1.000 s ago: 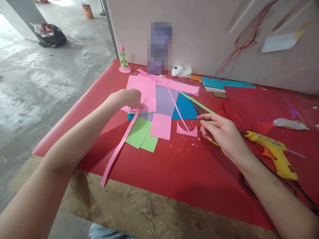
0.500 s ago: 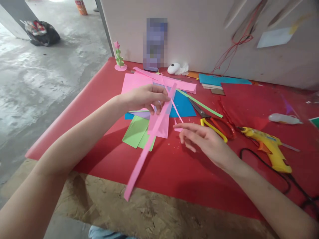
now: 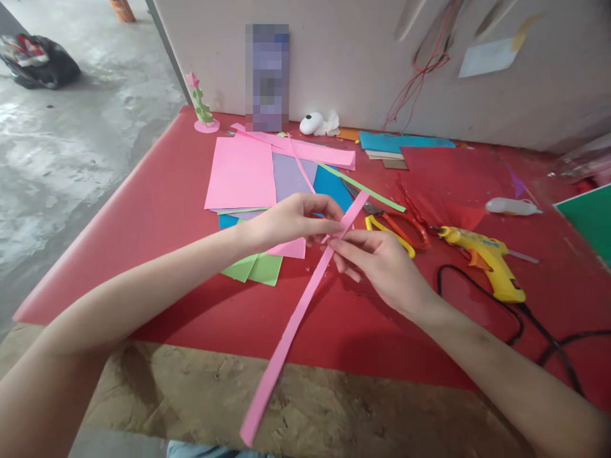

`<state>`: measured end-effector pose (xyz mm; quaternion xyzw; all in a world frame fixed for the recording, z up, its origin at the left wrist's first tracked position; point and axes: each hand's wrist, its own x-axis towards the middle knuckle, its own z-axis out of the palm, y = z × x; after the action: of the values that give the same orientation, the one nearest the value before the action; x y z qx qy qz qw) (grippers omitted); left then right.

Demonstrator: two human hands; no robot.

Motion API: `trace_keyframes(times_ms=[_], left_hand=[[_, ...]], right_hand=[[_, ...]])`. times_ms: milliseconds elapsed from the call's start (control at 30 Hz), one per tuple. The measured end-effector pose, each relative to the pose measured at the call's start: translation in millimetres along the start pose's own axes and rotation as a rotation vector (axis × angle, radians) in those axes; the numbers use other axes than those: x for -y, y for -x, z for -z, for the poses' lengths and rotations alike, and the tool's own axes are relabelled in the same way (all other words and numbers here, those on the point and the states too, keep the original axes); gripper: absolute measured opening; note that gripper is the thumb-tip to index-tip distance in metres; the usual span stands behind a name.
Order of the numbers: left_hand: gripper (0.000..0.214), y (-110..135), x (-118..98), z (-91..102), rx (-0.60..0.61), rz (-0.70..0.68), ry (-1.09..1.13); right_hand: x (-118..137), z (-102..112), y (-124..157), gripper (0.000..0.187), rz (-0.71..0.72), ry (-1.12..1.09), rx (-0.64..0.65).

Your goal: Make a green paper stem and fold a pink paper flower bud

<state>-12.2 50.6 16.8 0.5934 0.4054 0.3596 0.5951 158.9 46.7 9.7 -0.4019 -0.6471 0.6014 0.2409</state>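
A long pink paper strip (image 3: 300,305) slants from near the scissors down past the table's front edge. My left hand (image 3: 308,216) pinches it toward its upper end. Right beside it, my right hand (image 3: 370,254) has thumb and fingers closed on the same strip. Under and behind my left hand lie pink paper (image 3: 242,172), a purple sheet (image 3: 293,175), a blue sheet (image 3: 334,187) and green paper pieces (image 3: 265,268). A narrow green strip (image 3: 367,189) rests across the scissors (image 3: 403,232), which have yellow and red handles.
A yellow glue gun (image 3: 491,261) with a black cord lies right of my right hand. A white bottle (image 3: 512,206) is behind it. At the back stand a paper flower (image 3: 203,108), a blurred upright object (image 3: 268,79) and a white rounded object (image 3: 311,123).
My right hand has moved in and closed on the pink strip beside my left hand. The strip has come nearer and lower. The whole view has shifted slightly right.
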Motion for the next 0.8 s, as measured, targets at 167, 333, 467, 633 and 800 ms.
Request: trace_keyframes(times_ms=[167, 333, 467, 633, 800], left_hand=[[0.014, -4, -9, 10.8, -0.380, -0.064, -0.060], [0.022, -8, -14, 49.3, -0.642, -0.166, 0.113], [0.021, -8, -12, 59.8, -0.647, -0.146, 0.133], [0.020, -8, -11, 54.0, -0.655, -0.146, 0.125], [0.016, -8, -10, 60.8, -0.698, -0.186, 0.120]], right_hand=[[-5, -2, 1, 0.026, -0.077, -0.013, 0.032], [-11, -11, 6, 0.021, -0.209, 0.000, 0.204], [-12, -16, 6, 0.026, -0.227, -0.055, 0.258], [-10, -15, 6, 0.032, -0.257, -0.101, 0.320], [-9, -17, 8, 0.033, -0.345, -0.152, 0.385]])
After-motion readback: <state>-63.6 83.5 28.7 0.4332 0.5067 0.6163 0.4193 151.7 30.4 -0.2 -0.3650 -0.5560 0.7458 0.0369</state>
